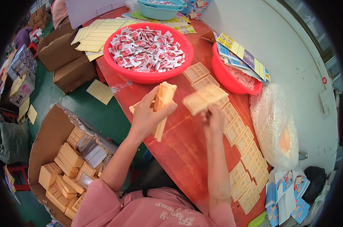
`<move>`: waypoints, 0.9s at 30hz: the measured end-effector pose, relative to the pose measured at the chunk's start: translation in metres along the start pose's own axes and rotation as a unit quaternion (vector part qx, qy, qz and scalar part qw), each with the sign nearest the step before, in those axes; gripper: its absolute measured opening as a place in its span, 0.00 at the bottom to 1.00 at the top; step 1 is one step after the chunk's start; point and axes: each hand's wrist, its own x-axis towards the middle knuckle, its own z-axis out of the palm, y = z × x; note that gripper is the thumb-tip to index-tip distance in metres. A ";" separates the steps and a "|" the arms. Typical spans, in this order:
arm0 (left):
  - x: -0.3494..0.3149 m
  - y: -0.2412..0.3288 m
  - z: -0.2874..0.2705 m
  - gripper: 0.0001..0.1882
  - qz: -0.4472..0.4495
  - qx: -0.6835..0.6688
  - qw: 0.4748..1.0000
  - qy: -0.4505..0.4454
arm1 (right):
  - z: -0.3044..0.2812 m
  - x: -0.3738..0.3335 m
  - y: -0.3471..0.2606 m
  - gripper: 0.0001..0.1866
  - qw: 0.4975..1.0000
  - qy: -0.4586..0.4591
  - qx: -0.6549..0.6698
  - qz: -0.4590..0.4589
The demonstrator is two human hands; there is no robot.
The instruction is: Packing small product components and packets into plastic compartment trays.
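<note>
Trays of a pale orange colour, shallow and moulded, are in both hands of the person I'm watching over the red table (175, 159). The left hand (145, 115) is clasped around a small stack of trays (165, 94) tipped up on edge, its thumb across the near side; more pale orange shows just left of the fingers. The right hand (214, 118) pinches a single tray (204, 99) by its near edge and holds it up, a bit blurred, clear of the table. Close beyond and to the right of that hand, and running down past the forearm, lies a long row of trays (235, 129) with their compartments facing up, doubled into two lines at the near end.

Straight beyond the left hand stands a red basin (148, 77) heaped with small red-and-white sachets (145, 49). Beyond the right hand, off to its right, a second red basin (225, 73) holds pink pieces (242, 78), with printed cards (241, 56) laid across its top. Farther right of the same hand slumps a clear plastic bag (271, 117) of something pale. Below and left of the left hand, a cardboard box (46, 140) holds more stacked trays (68, 160).
</note>
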 end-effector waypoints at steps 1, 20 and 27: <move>0.002 -0.003 -0.003 0.40 -0.025 -0.043 0.999 -0.008 | 0.003 0.016 0.011 0.05 0.999 0.001 0.002 0.042; -0.015 -0.010 -0.024 0.42 -0.058 0.062 0.996 0.021 | 0.053 0.068 0.054 0.06 0.966 -0.042 -0.132 0.218; -0.033 -0.001 -0.004 0.38 0.008 -0.168 0.985 -0.034 | 0.029 0.013 0.029 0.06 0.976 -0.064 -0.193 0.082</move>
